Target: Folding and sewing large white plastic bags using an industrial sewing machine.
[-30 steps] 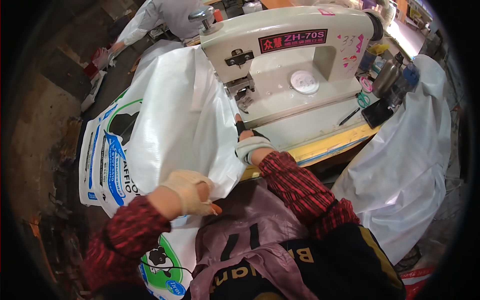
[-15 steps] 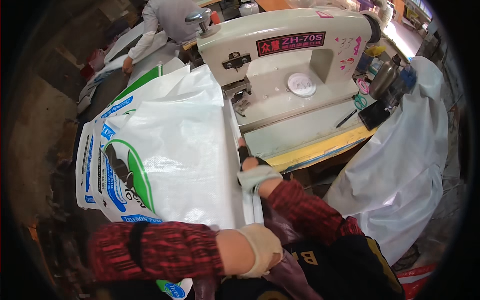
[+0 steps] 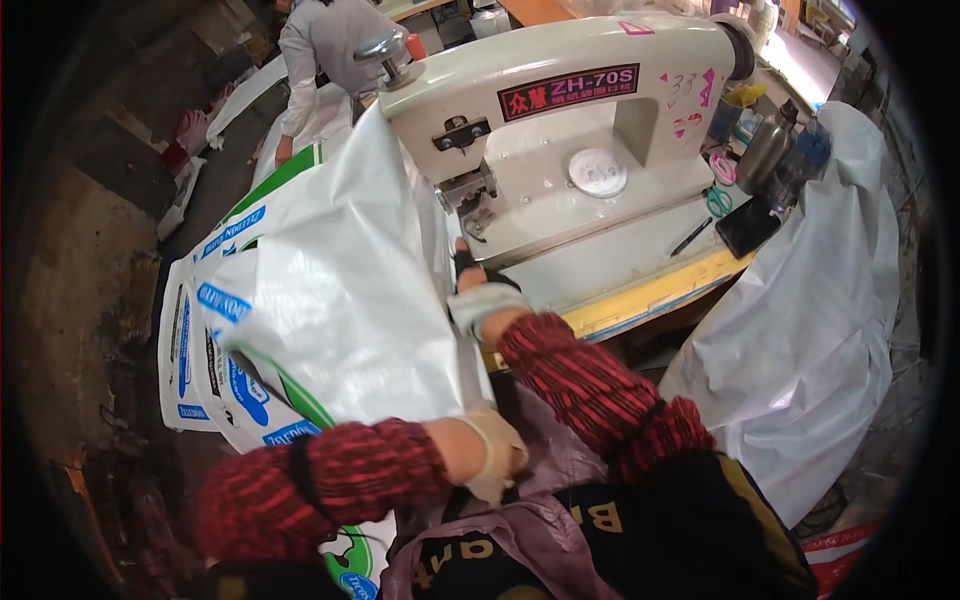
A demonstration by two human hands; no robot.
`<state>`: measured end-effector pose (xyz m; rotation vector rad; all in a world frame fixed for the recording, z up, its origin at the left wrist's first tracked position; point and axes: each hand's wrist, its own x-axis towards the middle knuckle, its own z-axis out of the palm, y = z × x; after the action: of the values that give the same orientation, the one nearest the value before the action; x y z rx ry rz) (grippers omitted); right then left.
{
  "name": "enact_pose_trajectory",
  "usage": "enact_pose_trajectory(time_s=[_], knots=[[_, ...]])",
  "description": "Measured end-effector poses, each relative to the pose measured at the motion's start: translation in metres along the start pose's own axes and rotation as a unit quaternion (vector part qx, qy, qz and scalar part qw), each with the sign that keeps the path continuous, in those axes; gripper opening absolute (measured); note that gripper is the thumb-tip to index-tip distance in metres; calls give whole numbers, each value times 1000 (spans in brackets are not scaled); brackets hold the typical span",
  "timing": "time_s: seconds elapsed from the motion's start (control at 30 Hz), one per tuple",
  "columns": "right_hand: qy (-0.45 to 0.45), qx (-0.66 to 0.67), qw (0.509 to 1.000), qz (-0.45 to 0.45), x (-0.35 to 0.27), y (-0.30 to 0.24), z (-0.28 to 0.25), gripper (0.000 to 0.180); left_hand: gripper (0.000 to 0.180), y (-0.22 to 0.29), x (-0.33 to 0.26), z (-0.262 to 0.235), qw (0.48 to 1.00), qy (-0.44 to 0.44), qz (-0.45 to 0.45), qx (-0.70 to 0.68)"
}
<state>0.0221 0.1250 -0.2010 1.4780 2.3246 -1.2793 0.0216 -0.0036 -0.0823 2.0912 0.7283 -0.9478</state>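
Observation:
A large white woven plastic bag (image 3: 340, 290) with green and blue print lies to the left of a cream sewing machine (image 3: 560, 60). Its right edge runs beside the machine's needle and presser area (image 3: 468, 195), and its far part bulges up there. My right hand (image 3: 485, 300), in a pale fingerless covering, is at that edge just in front of the needle area, one finger stretched forward and the others closed on the bag. Nearer to me, my left hand (image 3: 490, 455) is curled at the bag's near right corner; its fingertips are mostly hidden.
On the machine's bed lie a white round disc (image 3: 598, 173), green scissors (image 3: 718, 202), a black pen (image 3: 692, 238) and a phone (image 3: 748, 226), with a metal bottle (image 3: 768, 148) behind. White sheeting (image 3: 800, 330) hangs at right. Another person (image 3: 335, 50) works at far left.
Both hands have moved forward and slightly left along the bag's edge, carrying the bag past the needle area. The bag's far part now rises in a taller fold.

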Motion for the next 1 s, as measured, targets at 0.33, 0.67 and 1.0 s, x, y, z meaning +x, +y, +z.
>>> enact_pose_trajectory(time_s=[0.33, 0.67, 1.0], knots=[[-21, 4, 1000, -7, -71, -3, -15, 57, 32, -6, -80, -82, 971, -54, -206, 111], [-10, 146, 985, 87, -32, -39, -57, 54, 41, -116, -155, 8, 876, 83, -325, -346], [96, 293, 939, -153, -3, 12, -8, 74, 16, -80, -88, 83, 827, 196, -93, -518]])
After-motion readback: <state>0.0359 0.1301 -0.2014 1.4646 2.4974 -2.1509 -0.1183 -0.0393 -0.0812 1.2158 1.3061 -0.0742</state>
